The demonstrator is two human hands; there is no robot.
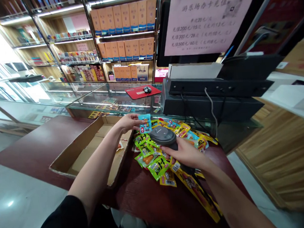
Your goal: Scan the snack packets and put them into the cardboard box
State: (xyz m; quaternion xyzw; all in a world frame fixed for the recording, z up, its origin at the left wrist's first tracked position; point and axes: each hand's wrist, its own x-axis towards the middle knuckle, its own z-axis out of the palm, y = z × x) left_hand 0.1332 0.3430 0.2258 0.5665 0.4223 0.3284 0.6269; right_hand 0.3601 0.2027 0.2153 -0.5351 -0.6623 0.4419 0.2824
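Observation:
My left hand [130,123] pinches a small blue snack packet [145,123] at the far end of the pile, close to the box's right wall. In my right hand [186,153] is a dark grey barcode scanner [163,135], its head pointing toward the blue packet. Beneath and around the scanner lies a heap of snack packets; green packets [159,167] are at the front left and yellow ones [182,129] behind. The cardboard box [76,150] stands left of the pile, partly covered by my left forearm. A small packet [120,146] shows inside it.
A glass counter [88,97] runs behind the brown table [129,195]. On it are a red mouse pad [137,92] with a mouse [147,89], and black checkout equipment [193,106] with cables. A long yellow packet [199,194] lies at the table's right. Shelves hold orange boxes [124,18].

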